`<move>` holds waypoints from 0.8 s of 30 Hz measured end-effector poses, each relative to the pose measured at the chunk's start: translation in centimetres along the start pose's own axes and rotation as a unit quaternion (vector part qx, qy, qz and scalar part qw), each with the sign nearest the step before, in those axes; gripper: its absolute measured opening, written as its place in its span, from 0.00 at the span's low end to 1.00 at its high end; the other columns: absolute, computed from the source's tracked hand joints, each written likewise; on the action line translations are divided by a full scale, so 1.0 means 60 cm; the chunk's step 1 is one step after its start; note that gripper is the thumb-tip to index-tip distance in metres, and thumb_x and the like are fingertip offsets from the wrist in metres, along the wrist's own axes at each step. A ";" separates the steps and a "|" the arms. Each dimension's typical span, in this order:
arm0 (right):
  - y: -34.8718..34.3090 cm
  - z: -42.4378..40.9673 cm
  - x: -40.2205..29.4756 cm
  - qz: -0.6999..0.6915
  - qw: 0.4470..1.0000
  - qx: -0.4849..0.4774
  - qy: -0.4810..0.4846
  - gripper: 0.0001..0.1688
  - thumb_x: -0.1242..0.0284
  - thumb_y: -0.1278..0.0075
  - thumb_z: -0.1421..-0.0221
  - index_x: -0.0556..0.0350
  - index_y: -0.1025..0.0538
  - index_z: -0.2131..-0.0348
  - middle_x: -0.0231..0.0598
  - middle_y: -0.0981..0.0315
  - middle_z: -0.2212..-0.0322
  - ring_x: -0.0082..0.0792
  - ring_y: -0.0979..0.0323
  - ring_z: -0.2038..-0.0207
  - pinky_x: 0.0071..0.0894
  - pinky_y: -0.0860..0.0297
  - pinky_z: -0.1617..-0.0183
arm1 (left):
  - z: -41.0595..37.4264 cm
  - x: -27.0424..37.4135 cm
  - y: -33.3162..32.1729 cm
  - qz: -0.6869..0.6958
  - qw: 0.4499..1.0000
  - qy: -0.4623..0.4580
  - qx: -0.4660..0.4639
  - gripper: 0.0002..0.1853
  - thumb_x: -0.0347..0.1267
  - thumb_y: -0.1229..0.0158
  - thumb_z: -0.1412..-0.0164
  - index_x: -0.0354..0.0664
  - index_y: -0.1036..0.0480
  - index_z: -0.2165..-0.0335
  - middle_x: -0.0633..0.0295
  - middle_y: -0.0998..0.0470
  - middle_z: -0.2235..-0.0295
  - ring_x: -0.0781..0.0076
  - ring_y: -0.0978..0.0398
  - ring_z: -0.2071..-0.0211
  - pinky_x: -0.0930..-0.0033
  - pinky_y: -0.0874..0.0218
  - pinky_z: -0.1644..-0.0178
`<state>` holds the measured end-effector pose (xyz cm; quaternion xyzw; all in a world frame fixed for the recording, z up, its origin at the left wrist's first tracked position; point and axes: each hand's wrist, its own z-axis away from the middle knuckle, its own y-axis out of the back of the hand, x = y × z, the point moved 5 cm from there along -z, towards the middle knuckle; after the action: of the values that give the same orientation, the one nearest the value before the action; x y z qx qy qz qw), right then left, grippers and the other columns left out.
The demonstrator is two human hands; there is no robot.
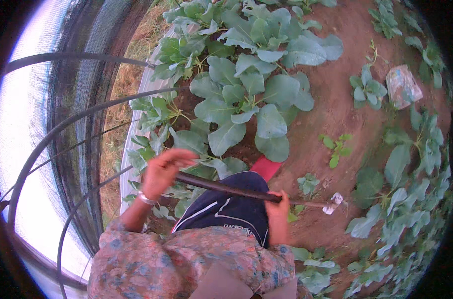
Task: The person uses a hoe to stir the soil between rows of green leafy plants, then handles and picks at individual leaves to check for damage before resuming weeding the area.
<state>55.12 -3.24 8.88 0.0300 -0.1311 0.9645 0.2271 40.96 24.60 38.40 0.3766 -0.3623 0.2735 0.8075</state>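
Note:
A dark tube [226, 190] slants across the lap of my dark trousers [207, 209]. My right hand [278, 210] is closed around its right end. Past that hand a thin rod [308, 203] carries on toward a white lump [333, 204] near the soil; whether it joins the tube is hidden. Blurred, my left hand [163, 170] is at the tube's other end, with its fingers reaching above it. I cannot tell whether that hand grips the tube. Large leafy brassica plants [245, 101] grow just ahead of my knees.
Black hoop pipes [73, 116] arch on the left before shade netting [77, 74]. Pale plastic sheeting [131, 130] edges the bed. Bare soil [319, 112] runs rightward with a small seedling [336, 149], a crumpled plastic bag [404, 86] and more leafy plants [398, 209].

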 end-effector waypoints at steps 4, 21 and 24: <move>-0.181 0.045 0.075 0.021 0.995 -0.047 -0.084 0.10 0.77 0.52 0.54 0.52 0.36 0.83 0.34 0.40 0.85 0.34 0.38 0.79 0.40 0.35 0.64 | 0.023 -0.019 0.162 0.019 0.984 -0.034 0.174 0.14 0.20 0.60 0.49 0.31 0.31 0.64 0.54 0.25 0.68 0.65 0.25 0.66 0.68 0.33 0.60; -0.784 -0.025 -0.128 0.096 0.955 -0.221 -0.175 0.17 0.68 0.50 0.51 0.47 0.40 0.85 0.22 0.46 0.90 0.20 0.44 0.87 0.25 0.41 0.76 | -0.077 0.236 -0.059 -0.155 0.988 -0.013 0.013 0.22 0.24 0.41 0.56 0.41 0.29 0.57 0.53 0.24 0.64 0.71 0.24 0.75 0.72 0.33 0.71; -0.791 -0.086 -0.154 0.260 0.937 -0.200 -0.117 0.11 0.70 0.51 0.49 0.52 0.35 0.80 0.31 0.38 0.85 0.29 0.37 0.80 0.32 0.36 0.71 | -0.160 0.301 -0.125 -0.213 0.972 -0.102 0.008 0.21 0.25 0.41 0.56 0.44 0.28 0.58 0.52 0.25 0.61 0.62 0.24 0.70 0.67 0.32 0.67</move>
<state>84.55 35.11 14.18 0.0612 -0.3503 0.9334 -0.0469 60.56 31.12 45.25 0.4775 -0.3522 0.0579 0.8029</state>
